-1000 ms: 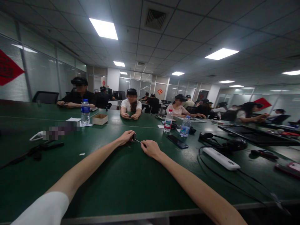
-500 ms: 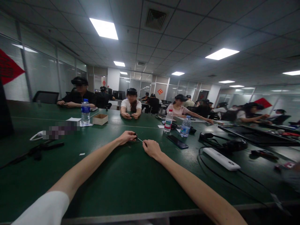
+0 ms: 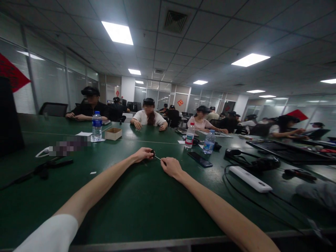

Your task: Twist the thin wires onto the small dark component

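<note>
Over the green table (image 3: 123,206), my left hand (image 3: 143,154) pinches a small dark, roundish piece (image 3: 153,153) between thumb and fingers. Its kind is too small to make out. My right hand (image 3: 171,166) is closed, knuckles up, around a thin tool with a bright metal shaft (image 3: 158,158). The tool's handle is hidden inside my fingers. From my right hand the shaft slants up and left to the dark piece; whether its tip touches or enters it I cannot tell.
Left of my hands are a water bottle (image 3: 97,126), an open cardboard box (image 3: 113,133) and a black strap (image 3: 43,169). On the right are two bottles, a phone (image 3: 200,159), a white power bank (image 3: 250,179) with a cable, and a headset (image 3: 252,159). People sit across the table.
My hands keep nearly the same pose on the dark piece and the tool. Across the table, a person in white has moved their hands apart. The view has shifted slightly.
</note>
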`<state>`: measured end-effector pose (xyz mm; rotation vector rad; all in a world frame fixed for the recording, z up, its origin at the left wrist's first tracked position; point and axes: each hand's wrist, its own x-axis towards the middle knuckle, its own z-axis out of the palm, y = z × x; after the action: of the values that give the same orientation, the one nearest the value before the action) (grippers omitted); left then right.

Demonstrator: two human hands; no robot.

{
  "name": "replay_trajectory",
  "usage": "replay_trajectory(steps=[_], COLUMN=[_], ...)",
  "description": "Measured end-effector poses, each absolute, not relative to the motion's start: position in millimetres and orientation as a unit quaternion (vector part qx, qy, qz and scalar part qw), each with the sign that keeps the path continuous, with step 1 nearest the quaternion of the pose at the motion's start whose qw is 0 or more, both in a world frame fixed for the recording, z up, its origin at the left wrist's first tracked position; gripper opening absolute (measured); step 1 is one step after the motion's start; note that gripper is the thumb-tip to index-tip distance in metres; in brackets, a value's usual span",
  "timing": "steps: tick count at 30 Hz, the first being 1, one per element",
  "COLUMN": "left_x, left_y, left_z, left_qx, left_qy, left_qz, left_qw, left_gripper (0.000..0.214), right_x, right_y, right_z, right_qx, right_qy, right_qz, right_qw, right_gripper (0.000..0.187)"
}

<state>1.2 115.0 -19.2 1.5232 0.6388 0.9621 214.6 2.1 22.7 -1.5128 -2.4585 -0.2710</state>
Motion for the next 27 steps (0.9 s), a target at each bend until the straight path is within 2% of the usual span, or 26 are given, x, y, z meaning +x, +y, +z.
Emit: replay_trajectory(steps=[7,14,27], left_x=[2,4,7], left_y=[114,109,117], left_z=[-17,-10,-13], left_qx=[0.667,0.681,0.575], left_qy=[0.282,0.29,0.275], left_qz=[0.379,0.355,0.478], left_qw=[0.576,0.571,0.605], left_gripper=[0.045,0.043,0.037], right_x=[216,216,215], right_y=[6,17,18], right_z=[15,17,20], right_qx=[-0.53,-0.585,-0.536], right_qy=[-0.828,-0.785,-0.821], right_qz=[-0.115,-0.065,-0.059], right_qw=[0.141,0.192,0.187], right_gripper=[0.04,0.042,0.038])
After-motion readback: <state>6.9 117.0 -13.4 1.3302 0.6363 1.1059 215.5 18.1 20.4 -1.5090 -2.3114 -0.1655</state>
